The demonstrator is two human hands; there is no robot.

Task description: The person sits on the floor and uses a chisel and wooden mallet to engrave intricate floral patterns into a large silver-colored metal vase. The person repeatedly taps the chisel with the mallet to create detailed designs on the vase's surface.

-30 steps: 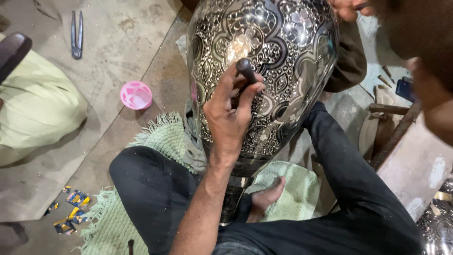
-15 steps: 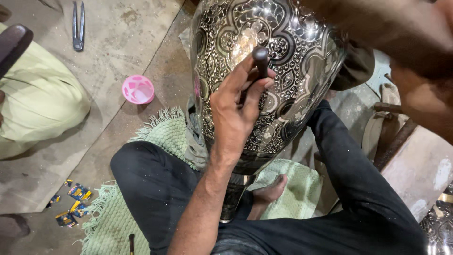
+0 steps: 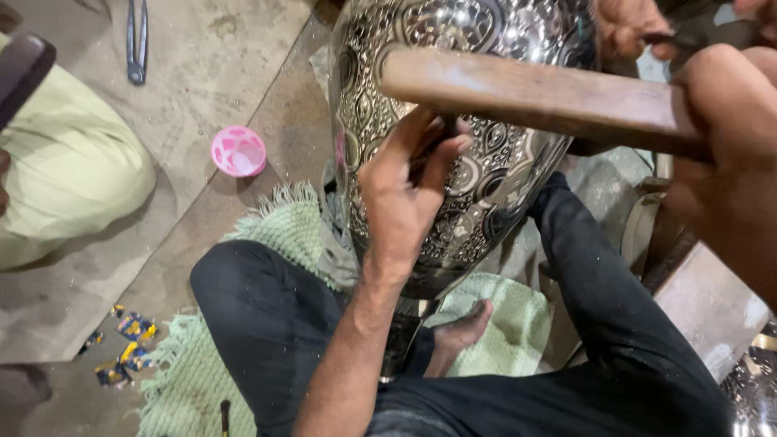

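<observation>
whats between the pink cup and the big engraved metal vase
In the head view, bare concrete floor and the fringed edge of a green mat lie between the pink cup and the engraved metal vase.

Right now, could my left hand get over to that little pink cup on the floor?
Probably yes. The left hand rests against the engraved metal vase, and the pink cup sits on open floor beyond the left knee, with nothing standing between them. It would have to let go of its tool.

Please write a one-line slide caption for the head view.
Left hand holds tool on engraved metal vase; right hand grips wooden handle.
</observation>
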